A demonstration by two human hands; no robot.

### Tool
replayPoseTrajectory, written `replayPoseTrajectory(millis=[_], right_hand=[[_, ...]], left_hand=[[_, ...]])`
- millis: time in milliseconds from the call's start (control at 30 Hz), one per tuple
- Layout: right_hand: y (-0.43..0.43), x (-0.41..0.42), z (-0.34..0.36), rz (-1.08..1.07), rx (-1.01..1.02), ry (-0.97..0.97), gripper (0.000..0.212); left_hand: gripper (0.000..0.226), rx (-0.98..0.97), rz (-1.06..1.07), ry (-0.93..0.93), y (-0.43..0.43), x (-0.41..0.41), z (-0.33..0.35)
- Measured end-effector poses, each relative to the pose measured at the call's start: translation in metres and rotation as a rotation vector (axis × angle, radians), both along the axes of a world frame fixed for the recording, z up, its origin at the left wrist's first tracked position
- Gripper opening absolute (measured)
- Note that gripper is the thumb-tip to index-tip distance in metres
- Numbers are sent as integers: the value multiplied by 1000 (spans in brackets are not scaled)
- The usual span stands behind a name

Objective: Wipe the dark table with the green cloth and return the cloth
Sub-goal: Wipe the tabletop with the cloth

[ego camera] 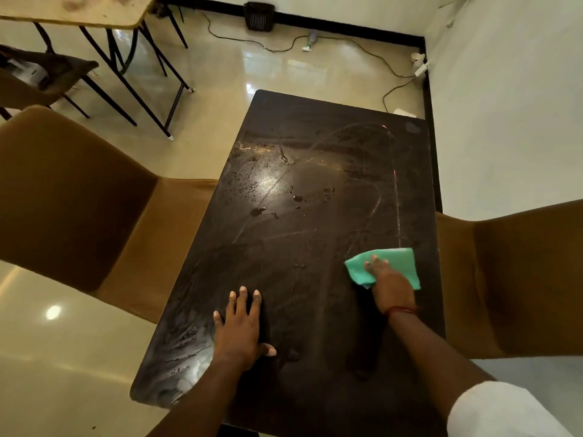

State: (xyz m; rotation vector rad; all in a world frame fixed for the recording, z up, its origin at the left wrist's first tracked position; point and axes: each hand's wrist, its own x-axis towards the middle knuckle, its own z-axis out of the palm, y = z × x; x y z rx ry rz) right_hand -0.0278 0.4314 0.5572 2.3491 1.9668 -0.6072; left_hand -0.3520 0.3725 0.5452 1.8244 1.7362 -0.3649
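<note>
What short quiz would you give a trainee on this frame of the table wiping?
1. True or false: the left hand lies flat on the dark table, holding nothing.
2. Where is the green cloth? A) pressed under the right hand, near the table's right edge; B) under the left hand; C) folded at the table's far end.
3. What remains near the table's middle, beyond both hands?
Key: 1 true; 2 A; 3 liquid droplets.
</note>
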Motion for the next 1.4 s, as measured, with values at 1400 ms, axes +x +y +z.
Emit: replayPoseTrajectory(millis=[1400], right_hand=[[50, -142, -7, -47, -1, -81, 60]], left_hand=[[129, 13, -261, 20, 101, -116, 6]])
